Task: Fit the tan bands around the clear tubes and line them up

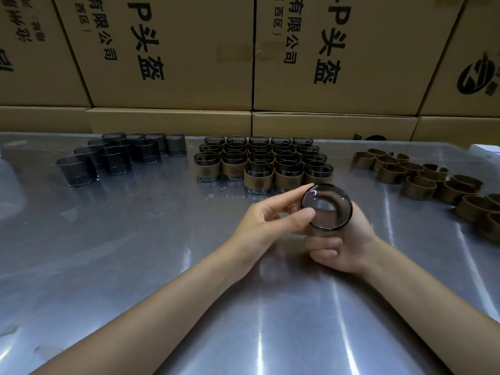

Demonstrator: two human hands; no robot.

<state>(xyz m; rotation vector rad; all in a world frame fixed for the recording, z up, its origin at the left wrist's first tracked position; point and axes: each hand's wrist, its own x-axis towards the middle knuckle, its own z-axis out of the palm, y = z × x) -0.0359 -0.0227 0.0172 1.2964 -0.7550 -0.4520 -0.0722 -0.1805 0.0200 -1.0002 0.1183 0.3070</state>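
Note:
A clear smoky tube (pixel 326 206) is held above the table's middle, its round opening tilted toward me. My right hand (pixel 343 247) cups it from below with curled fingers. My left hand (pixel 273 216) pinches its left rim between thumb and fingers. I cannot tell whether a band is on this tube. Behind it, several tubes wearing tan bands (pixel 263 163) stand in neat rows. Bare clear tubes (pixel 119 155) cluster at the back left. Loose tan bands (pixel 422 180) lie in a heap at the right.
The work surface is a shiny metal table (pixel 135 266). Stacked cardboard boxes (pixel 173 55) with black printed characters form a wall along its far edge. A white object (pixel 487 150) peeks in at the far right.

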